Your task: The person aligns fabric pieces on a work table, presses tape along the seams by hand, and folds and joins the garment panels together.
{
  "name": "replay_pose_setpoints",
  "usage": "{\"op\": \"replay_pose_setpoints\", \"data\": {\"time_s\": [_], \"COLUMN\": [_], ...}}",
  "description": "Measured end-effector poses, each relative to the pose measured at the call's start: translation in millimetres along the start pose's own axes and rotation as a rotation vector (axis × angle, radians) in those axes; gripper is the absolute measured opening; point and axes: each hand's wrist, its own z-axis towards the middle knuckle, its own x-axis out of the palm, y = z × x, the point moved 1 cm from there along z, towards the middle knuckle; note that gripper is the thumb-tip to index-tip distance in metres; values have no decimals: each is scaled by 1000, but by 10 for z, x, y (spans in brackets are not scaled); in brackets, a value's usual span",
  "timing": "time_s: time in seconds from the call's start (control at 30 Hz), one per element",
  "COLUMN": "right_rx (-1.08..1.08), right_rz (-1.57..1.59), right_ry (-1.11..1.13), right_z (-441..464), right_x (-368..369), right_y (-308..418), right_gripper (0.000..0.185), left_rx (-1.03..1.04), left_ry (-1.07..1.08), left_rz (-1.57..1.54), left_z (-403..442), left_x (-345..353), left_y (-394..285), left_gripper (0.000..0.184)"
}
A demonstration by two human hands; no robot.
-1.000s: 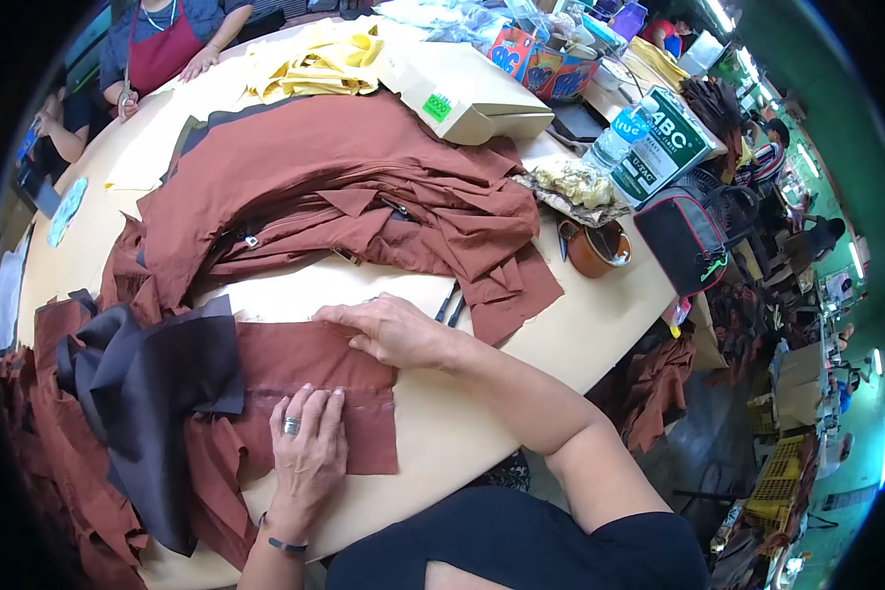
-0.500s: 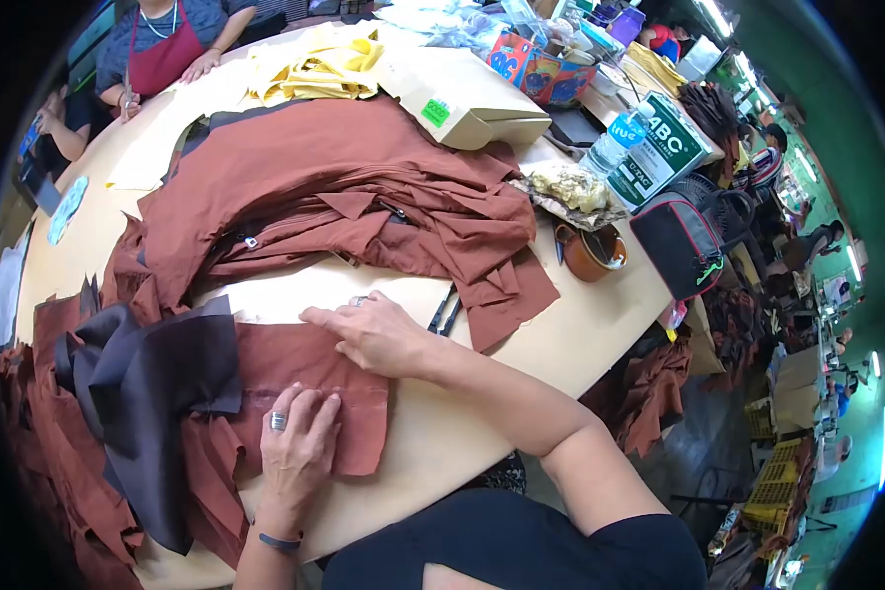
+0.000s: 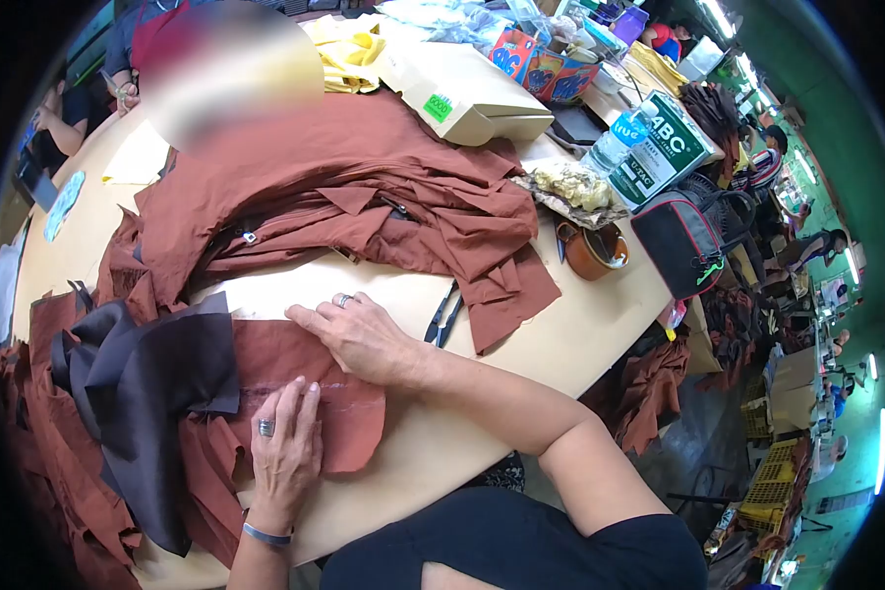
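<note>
A rust-brown fabric piece (image 3: 354, 433) lies flat on the table before me, with a pale line running across it. My left hand (image 3: 287, 442) rests on its lower part, fingers stretched out on the cloth near that line. On the upper edge of the piece lies my right hand (image 3: 364, 334), index finger extended to the left; its thumb is partly hidden. To the left, a dark, smooth cloth (image 3: 143, 383) overlaps the piece. Black thread snips (image 3: 444, 317) lie just beyond my right wrist.
A heap of rust-brown garment parts with zippers (image 3: 334, 187) covers the middle of the table (image 3: 521, 393). Toward the right stand a cardboard box (image 3: 462, 88), a water bottle (image 3: 615, 143), a brown pot (image 3: 595, 251) and a black bag (image 3: 674, 246). Another person (image 3: 123, 88) is across the table.
Both my hands have shifted slightly left on the fabric piece, and its lower right corner now looks curved. A blurred patch now covers part of the far side near the other person.
</note>
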Motion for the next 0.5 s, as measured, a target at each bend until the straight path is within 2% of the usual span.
{"op": "replay_pose_setpoints", "data": {"time_s": [0.2, 0.33, 0.47, 0.5], "right_rx": [10, -5, 26, 14], "right_rz": [23, 31, 173, 237], "right_ry": [15, 3, -14, -37], "right_z": [9, 8, 49, 47], "right_x": [49, 17, 39, 58], "right_y": [-10, -30, -85, -114], "right_gripper": [49, 48, 38, 43], "left_rx": [-20, -28, -21, -20], "left_ry": [67, 28, 14, 8], "left_rz": [-63, -63, -65, -65], "left_z": [-45, -34, -69, -68], "left_x": [66, 82, 129, 141], "left_y": [47, 38, 60, 69], "left_gripper": [38, 38, 37, 37]}}
